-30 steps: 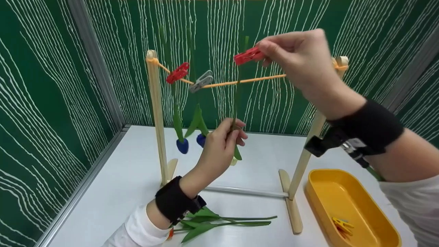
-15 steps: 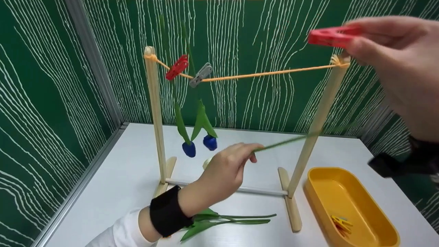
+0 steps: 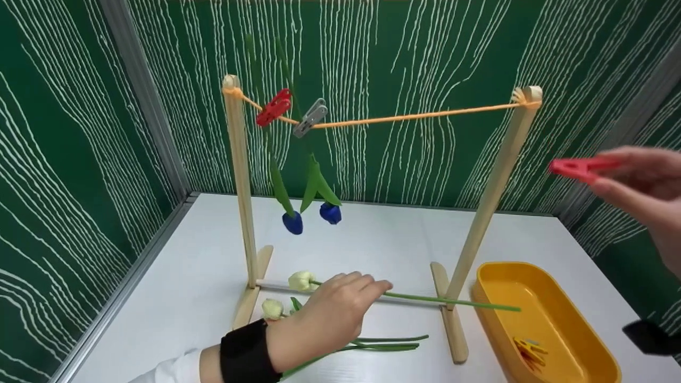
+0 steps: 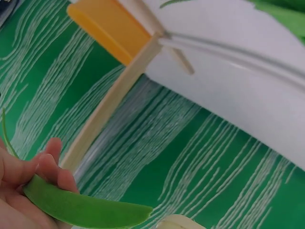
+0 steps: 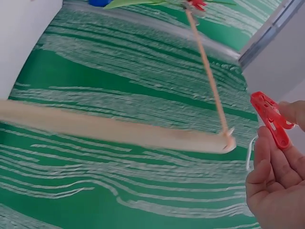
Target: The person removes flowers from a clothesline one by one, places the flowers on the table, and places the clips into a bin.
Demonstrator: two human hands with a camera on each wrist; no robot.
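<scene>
My left hand (image 3: 338,303) holds a white tulip (image 3: 301,281) low over the table, its stem pointing right across the rack's bottom bar. In the left wrist view the fingers pinch the stem beside its green leaf (image 4: 90,207). At the far right, my right hand (image 3: 649,191) pinches a red clothespin (image 3: 572,167) between thumb and fingers; the right wrist view shows this clothespin (image 5: 272,119) too. On the orange cord (image 3: 415,116), a red clothespin (image 3: 274,108) and a grey clothespin (image 3: 310,118) hold two blue tulips (image 3: 292,222) upside down.
Wooden posts (image 3: 492,197) carry the cord and stand on flat feet. A yellow tray (image 3: 558,319) at the right contains several clothespins (image 3: 530,351). More tulips lie in front of the rack, a white one (image 3: 272,308) among them, partly behind my left hand.
My left hand has lowered the white tulip from the cord and tipped its stem from upright to lying rightward. My right hand has drawn away right and down, still pinching the red clothespin.
</scene>
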